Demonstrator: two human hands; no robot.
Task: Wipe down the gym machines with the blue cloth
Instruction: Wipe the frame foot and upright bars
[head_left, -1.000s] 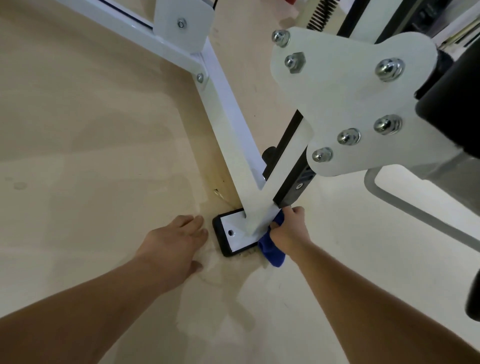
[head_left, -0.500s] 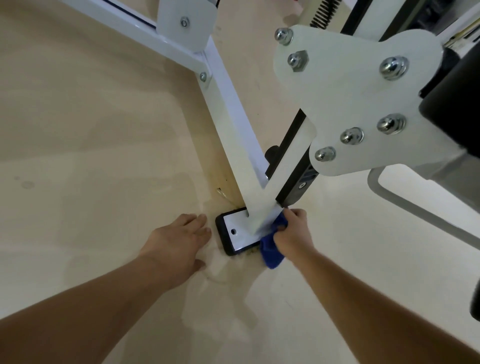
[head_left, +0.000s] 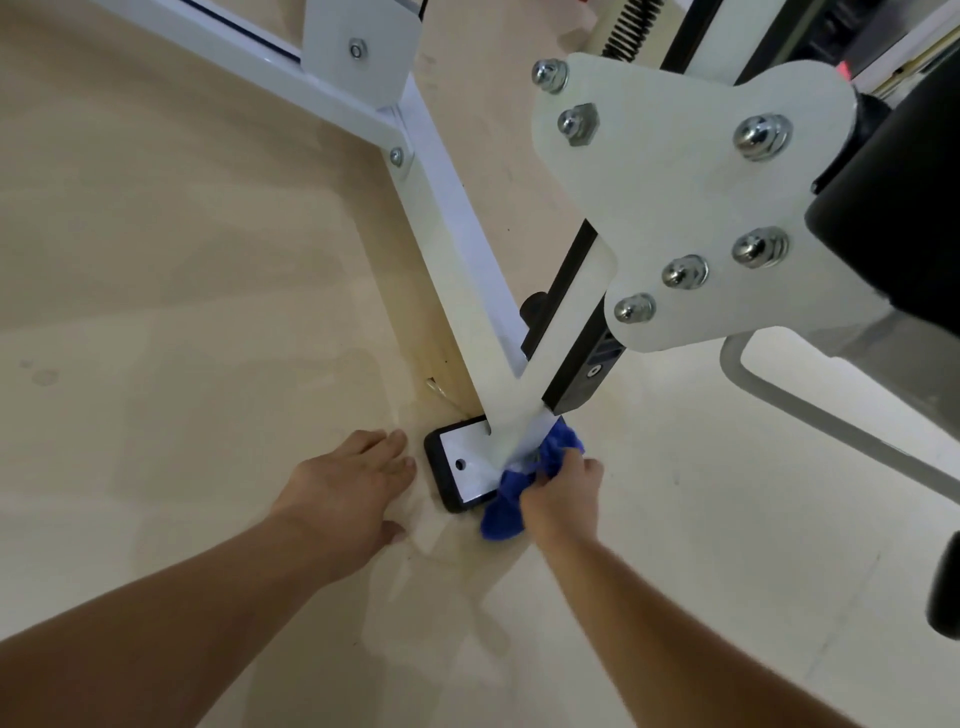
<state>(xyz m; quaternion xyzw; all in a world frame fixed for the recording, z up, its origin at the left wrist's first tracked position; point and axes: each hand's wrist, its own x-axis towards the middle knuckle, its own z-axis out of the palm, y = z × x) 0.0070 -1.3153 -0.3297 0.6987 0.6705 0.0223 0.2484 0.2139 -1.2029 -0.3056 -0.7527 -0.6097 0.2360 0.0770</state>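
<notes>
A white gym machine frame (head_left: 457, 244) runs down to a white foot plate (head_left: 470, 465) with a black rubber edge on the floor. My right hand (head_left: 563, 491) grips the bunched blue cloth (head_left: 519, 483) and holds it against the base of the frame where it meets the foot plate. Part of the cloth hangs down onto the floor below my hand. My left hand (head_left: 343, 493) lies flat on the floor just left of the foot plate, fingers straight, holding nothing.
A large white bracket plate (head_left: 691, 208) with several bolts hangs overhead at the right, joined to a black padded part (head_left: 898, 208). A grey curved bar (head_left: 810, 405) crosses the floor at right. Pale beige floor (head_left: 156, 312) spreads left of the frame.
My right hand has shifted the blue cloth slightly around the base of the frame, and more cloth shows above and below my fingers. My left hand stays flat on the floor.
</notes>
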